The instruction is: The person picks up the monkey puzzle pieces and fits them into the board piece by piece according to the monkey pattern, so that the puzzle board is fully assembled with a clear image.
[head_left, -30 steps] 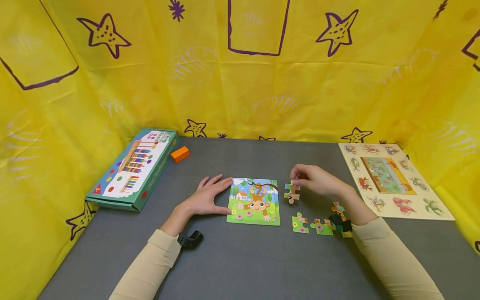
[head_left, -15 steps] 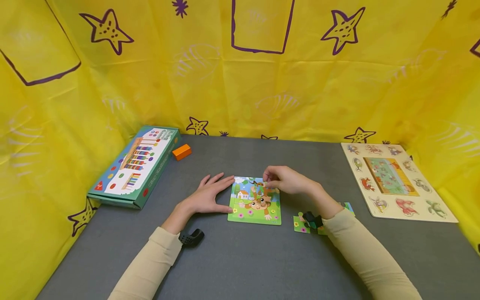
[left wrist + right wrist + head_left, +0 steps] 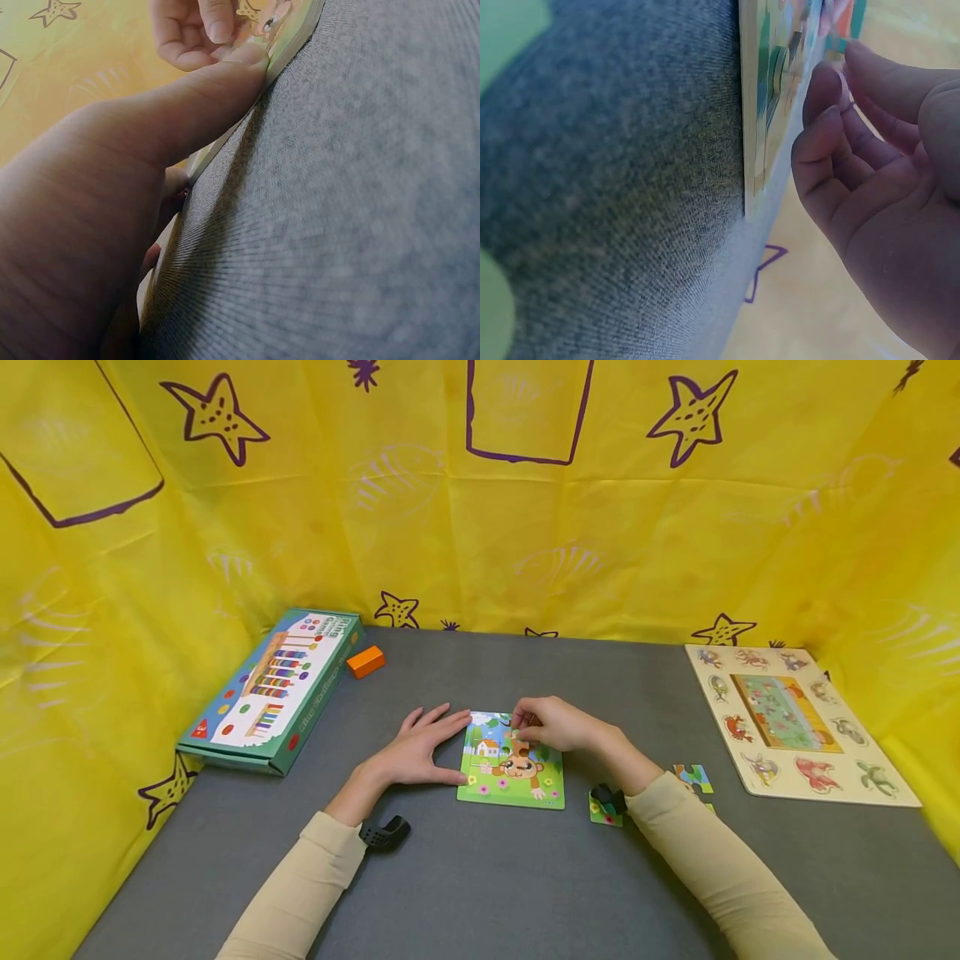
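A yellow drape (image 3: 300,543) borders the far edge and sides of the grey desk (image 3: 480,893). Near the middle of the desk lies the square puzzle board (image 3: 510,797), flat, its picture a monkey on green grass beneath a blue sky.

The left hand (image 3: 411,753) is at the board's left edge with its fingers spread and fairly straight: the index fingertip touches near the far left corner, the thumb near the near left corner. The left wrist view shows the thumb tip laid against the rim.

The right hand (image 3: 564,727) reaches over the board's right edge. Its fingers are curled, and thumb and fingertips pinch a brown puzzle piece (image 3: 519,745), which sits just below the fingertips over the upper middle of the board. Whether the piece is seated cannot be told.

Beyond the board's near right corner, a green loose piece (image 3: 606,818) lies partly under a black wrist device (image 3: 607,798); a blue-green loose piece (image 3: 699,778) lies past the right sleeve (image 3: 697,835).

Toward the desk's far left corner stands a green game box (image 3: 262,693), with an orange block (image 3: 366,662) just beside it. A board of sea animals (image 3: 802,760) lies toward the far right corner.
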Available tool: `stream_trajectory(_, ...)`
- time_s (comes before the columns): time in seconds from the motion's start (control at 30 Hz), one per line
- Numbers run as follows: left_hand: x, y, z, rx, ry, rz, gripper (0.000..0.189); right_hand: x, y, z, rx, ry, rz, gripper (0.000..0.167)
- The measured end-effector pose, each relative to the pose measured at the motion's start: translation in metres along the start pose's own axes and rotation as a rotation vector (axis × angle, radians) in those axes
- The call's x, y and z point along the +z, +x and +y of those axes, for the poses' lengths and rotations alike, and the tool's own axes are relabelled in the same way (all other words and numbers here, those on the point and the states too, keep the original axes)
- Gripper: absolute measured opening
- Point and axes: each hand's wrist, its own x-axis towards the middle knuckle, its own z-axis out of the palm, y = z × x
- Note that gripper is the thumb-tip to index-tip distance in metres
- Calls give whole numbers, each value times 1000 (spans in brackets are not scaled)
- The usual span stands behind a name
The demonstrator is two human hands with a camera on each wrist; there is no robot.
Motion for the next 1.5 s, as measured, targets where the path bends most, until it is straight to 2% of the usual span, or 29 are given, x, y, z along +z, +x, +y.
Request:
stream_trajectory(0.17,-1,0,0,3,-3,-3,100,1,-4,-3,-27,-20,2,10)
stream_trajectory(0.37,-3,-2,-1,-2,-2,-6,100,8,-9,-9,-76,-120,-30,20)
stream_trajectory(0.57,-3,-2,0,11,-10,-7,99,17,-8,-15,-32,-194,-75,23)
stream_trajectory(0.8,-5,-2,1,12,-18,-4,99,17,-6,-16,-22,-214,-76,22)
stream_trajectory(0.97,-3,-2,1,15,-12,-9,99,12,-12,-12,-45,-150,-73,22)
stream_trajectory(1.17,-2,-1,1,29,-19,-1,99,-6,-34,4,-99,-88,-6,26)
stream_trajectory(1.5,-2,-1,1,26,-13,5,99,-49,-94,40,36,-81,144,33)
